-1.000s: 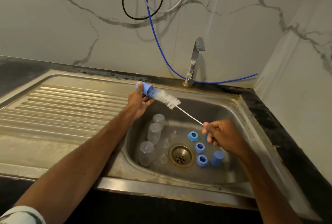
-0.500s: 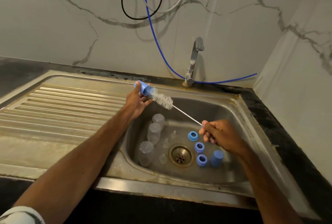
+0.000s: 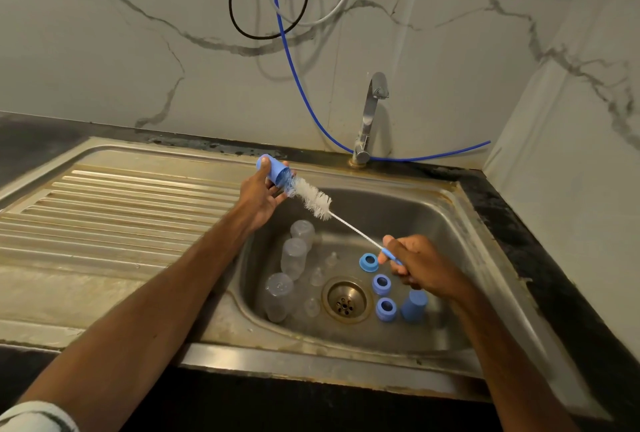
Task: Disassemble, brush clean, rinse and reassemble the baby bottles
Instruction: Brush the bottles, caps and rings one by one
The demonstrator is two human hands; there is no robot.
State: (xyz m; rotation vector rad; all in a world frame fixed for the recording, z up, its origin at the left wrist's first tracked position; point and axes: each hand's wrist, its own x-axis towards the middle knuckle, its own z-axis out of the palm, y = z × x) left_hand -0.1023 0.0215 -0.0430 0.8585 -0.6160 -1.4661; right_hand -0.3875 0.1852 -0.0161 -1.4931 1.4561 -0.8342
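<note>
My left hand [image 3: 260, 195] grips a blue bottle cap [image 3: 275, 172] above the sink's left rim. A white bottle brush [image 3: 313, 199] has its tip inside the cap's mouth. My right hand [image 3: 417, 264] holds the brush by its blue handle over the basin. In the sink [image 3: 460, 210] lie three clear bottles [image 3: 293, 258], clear teats [image 3: 317, 276], three blue collar rings [image 3: 381, 284] and another blue cap [image 3: 414, 306].
The drain [image 3: 347, 299] sits in the basin's middle. A tap [image 3: 370, 116] stands at the back with no water running. A ribbed draining board [image 3: 114, 210] lies to the left. A blue hose [image 3: 301, 85] and cables hang on the marble wall.
The brush head has slid back and forth in the cap; my left hand and the cap shifted slightly left and up. Parts in the basin have not moved.
</note>
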